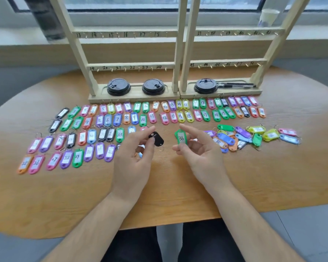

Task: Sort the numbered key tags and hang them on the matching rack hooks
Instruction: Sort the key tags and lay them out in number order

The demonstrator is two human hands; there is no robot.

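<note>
A: Nearest to us, what do you see?

B: Dark trousers (133,246) at the bottom edge, and two bare forearms reaching out over them.

A: And the biggest thing under the arms?

B: The wooden table (178,186), rounded at both ends. Beyond the hands stand two pale wooden racks. The left rack (133,66) has hooks numbered 13 to 18 on its upper bar and 19 to 24 on its lower one. The right rack (227,63) has numbers in the high thirties up to about 42 above, too blurred to read each, and 43 up to what looks like 48 below. Every hook I can see is bare.

A: The tags?

B: Sorted rows of key tags (121,118) lie between the hands and the racks and run out to the left of the left hand. A loose pile of tags (240,137) lies to the right of the right hand.

A: On the rack bases?

B: Three black cup lids (118,86) and two black pens (235,84), past the right hand.

A: The hands?

B: The left hand (134,159) pinches a black tag (158,139) between thumb and fingers, above the table. The right hand (199,152) grips a green tag (181,137) marked 36, upright, number towards us. The two tags are near each other, not touching.

A: Anything further back?

B: A paper cup (268,17) on the windowsill, far beyond the right hand.
</note>
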